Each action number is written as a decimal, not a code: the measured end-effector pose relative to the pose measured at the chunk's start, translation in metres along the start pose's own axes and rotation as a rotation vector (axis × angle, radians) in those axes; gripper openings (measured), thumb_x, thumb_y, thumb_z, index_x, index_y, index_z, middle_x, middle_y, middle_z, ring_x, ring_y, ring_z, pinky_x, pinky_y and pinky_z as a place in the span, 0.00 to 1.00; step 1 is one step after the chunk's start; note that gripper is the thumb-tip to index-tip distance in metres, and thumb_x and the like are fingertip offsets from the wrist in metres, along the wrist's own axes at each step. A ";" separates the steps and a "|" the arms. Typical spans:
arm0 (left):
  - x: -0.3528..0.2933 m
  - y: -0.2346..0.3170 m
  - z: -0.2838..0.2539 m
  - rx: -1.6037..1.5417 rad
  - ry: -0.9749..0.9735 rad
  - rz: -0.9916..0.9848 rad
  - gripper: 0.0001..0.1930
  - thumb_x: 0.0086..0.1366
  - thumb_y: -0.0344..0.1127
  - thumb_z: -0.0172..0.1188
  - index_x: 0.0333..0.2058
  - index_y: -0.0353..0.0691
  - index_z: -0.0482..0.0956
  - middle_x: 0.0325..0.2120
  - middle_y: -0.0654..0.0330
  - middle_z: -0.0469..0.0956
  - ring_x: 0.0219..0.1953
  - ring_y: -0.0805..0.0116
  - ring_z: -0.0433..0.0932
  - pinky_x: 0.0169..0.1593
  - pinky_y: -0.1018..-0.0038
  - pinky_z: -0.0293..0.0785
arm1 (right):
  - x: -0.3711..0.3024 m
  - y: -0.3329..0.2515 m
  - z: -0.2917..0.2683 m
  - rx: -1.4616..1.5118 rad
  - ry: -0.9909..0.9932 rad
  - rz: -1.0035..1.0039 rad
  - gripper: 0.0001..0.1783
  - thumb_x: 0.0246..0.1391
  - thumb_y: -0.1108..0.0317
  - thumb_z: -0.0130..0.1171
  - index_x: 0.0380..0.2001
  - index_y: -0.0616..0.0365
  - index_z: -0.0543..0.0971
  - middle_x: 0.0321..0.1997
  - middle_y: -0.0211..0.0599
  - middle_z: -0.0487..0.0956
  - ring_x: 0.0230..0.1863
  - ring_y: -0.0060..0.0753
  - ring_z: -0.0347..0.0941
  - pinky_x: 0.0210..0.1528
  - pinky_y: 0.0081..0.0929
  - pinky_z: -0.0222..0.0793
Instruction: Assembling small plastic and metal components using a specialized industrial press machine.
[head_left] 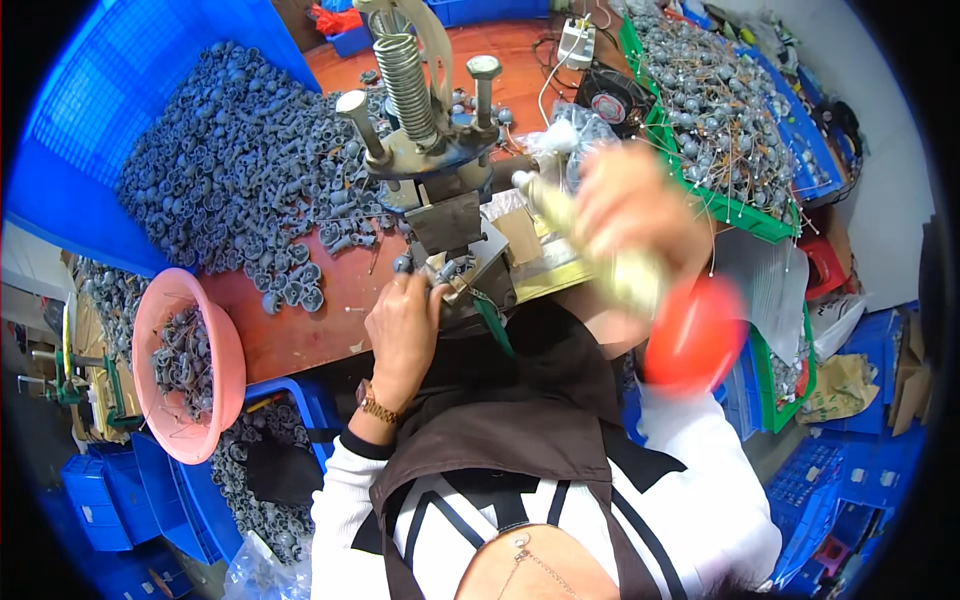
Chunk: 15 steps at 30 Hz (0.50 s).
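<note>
On the bench [270, 340], beside the press [445, 160], a yellowish bar [553, 207] is encircled by the blurred right hand [635, 210]; under the press, a grey part [455, 268] lies at the left hand [398, 328]'s curled fingertips, whether gripped cannot be told.

Left grip [403, 320] pinched, right grip [640, 205] blurred

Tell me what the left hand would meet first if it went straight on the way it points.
Most likely the small grey part just ahead of the left hand, with the press's metal block beyond it. Depth is unclear from one view, so whether it would slide under that block can't be told.
</note>
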<state>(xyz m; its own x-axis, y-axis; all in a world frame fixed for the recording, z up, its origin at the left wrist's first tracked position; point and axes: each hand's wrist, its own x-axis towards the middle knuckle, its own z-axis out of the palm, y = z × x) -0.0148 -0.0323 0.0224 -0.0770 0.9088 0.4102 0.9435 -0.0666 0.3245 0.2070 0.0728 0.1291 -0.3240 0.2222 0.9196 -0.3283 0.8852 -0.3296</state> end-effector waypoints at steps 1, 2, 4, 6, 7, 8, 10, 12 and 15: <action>-0.003 -0.003 -0.004 -0.003 0.007 -0.002 0.06 0.57 0.33 0.60 0.29 0.36 0.80 0.23 0.54 0.74 0.21 0.61 0.73 0.25 0.70 0.66 | 0.015 0.025 -0.004 0.368 0.310 0.177 0.12 0.55 0.62 0.57 0.34 0.61 0.76 0.33 0.38 0.78 0.35 0.32 0.75 0.48 0.35 0.67; -0.006 -0.007 -0.006 -0.265 -0.105 -0.004 0.07 0.59 0.33 0.59 0.28 0.35 0.80 0.21 0.56 0.74 0.19 0.64 0.72 0.24 0.72 0.65 | 0.029 0.052 -0.008 0.736 0.622 0.354 0.14 0.61 0.62 0.50 0.41 0.63 0.75 0.37 0.42 0.78 0.38 0.33 0.75 0.49 0.32 0.67; -0.013 -0.002 -0.031 -0.799 -0.316 -0.205 0.10 0.62 0.33 0.56 0.26 0.32 0.79 0.16 0.60 0.74 0.16 0.70 0.69 0.22 0.77 0.62 | 0.041 0.138 -0.003 0.043 0.456 0.463 0.16 0.58 0.59 0.55 0.40 0.62 0.77 0.41 0.37 0.79 0.43 0.29 0.74 0.51 0.27 0.67; -0.016 0.011 -0.066 -1.196 -0.433 -0.439 0.13 0.66 0.35 0.53 0.27 0.32 0.79 0.14 0.67 0.69 0.15 0.79 0.63 0.19 0.81 0.55 | 0.014 0.241 0.006 -0.362 0.166 0.650 0.23 0.53 0.52 0.59 0.44 0.59 0.77 0.45 0.44 0.78 0.48 0.42 0.74 0.53 0.35 0.66; -0.023 0.007 -0.071 -1.368 -0.374 -0.498 0.13 0.66 0.36 0.53 0.29 0.33 0.79 0.14 0.67 0.68 0.15 0.79 0.62 0.19 0.82 0.55 | -0.012 0.297 0.007 -0.520 -0.003 0.710 0.26 0.50 0.49 0.60 0.45 0.58 0.77 0.45 0.47 0.78 0.49 0.47 0.73 0.53 0.37 0.66; -0.026 0.001 -0.073 -1.550 -0.328 -0.543 0.13 0.67 0.37 0.53 0.31 0.33 0.79 0.13 0.67 0.66 0.14 0.79 0.61 0.18 0.82 0.55 | -0.075 0.350 -0.023 -0.539 0.009 0.706 0.26 0.50 0.49 0.60 0.45 0.58 0.77 0.45 0.47 0.78 0.49 0.47 0.73 0.53 0.37 0.66; -0.018 -0.020 -0.086 -1.759 -0.153 -0.525 0.15 0.68 0.40 0.50 0.34 0.31 0.76 0.17 0.67 0.67 0.14 0.80 0.61 0.18 0.83 0.57 | -0.102 0.418 -0.033 -0.421 0.084 0.943 0.33 0.43 0.41 0.62 0.46 0.54 0.77 0.48 0.50 0.76 0.51 0.52 0.72 0.52 0.42 0.67; -0.029 -0.064 -0.116 -1.671 0.284 -0.695 0.12 0.68 0.40 0.51 0.35 0.37 0.74 0.20 0.68 0.69 0.16 0.83 0.62 0.18 0.85 0.57 | -0.115 0.401 0.022 -0.311 -0.095 0.836 0.30 0.44 0.45 0.62 0.45 0.54 0.77 0.47 0.49 0.77 0.50 0.51 0.72 0.51 0.41 0.67; -0.035 -0.151 -0.163 -1.284 0.876 -0.586 0.12 0.68 0.38 0.50 0.41 0.36 0.75 0.25 0.67 0.74 0.23 0.81 0.68 0.24 0.85 0.64 | -0.123 0.349 0.041 -0.256 -0.279 0.694 0.25 0.44 0.51 0.62 0.43 0.54 0.78 0.44 0.48 0.77 0.48 0.49 0.73 0.49 0.40 0.68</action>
<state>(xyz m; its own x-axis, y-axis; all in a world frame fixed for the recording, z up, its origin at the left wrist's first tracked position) -0.2075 -0.1214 0.0981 -0.8676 0.4689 0.1658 -0.1056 -0.4995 0.8598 0.0963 0.3372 -0.1079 -0.6019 0.6773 0.4230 0.2338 0.6560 -0.7177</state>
